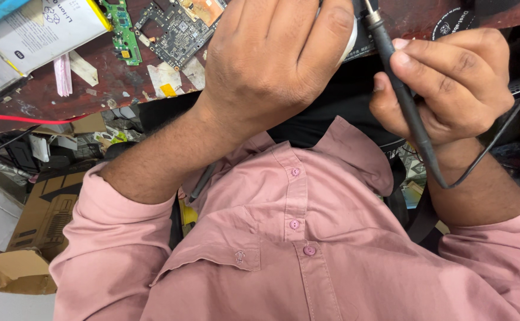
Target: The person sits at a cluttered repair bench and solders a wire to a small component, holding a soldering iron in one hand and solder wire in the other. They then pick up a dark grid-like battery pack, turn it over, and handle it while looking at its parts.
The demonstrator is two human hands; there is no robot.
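1. Head view: the left hand (272, 59) lies back-up over the desk's (52, 89) near edge, fingers curled. What it grips is hidden; only a sliver of something pale shows at its right side, so I cannot tell whether it holds anything.
2. The right hand (450, 83) is closed around a black probe (406, 101), held like a pen between thumb and fingers.
3. The probe's tip is cut off by the top edge of the picture, just beside the left hand's knuckles; its contact point cannot be seen.
4. A thin black cable (492, 142) leaves the probe's lower end below the right wrist and runs up to the right.
5. On the desk, left of the left hand and apart from it, lies a circuit board (177, 27); a smaller green board (123, 30) and a flat battery (40, 27) lie toward the far left corner, all partly cut off.
6. A red wire (28, 117) runs along the near edge at left.
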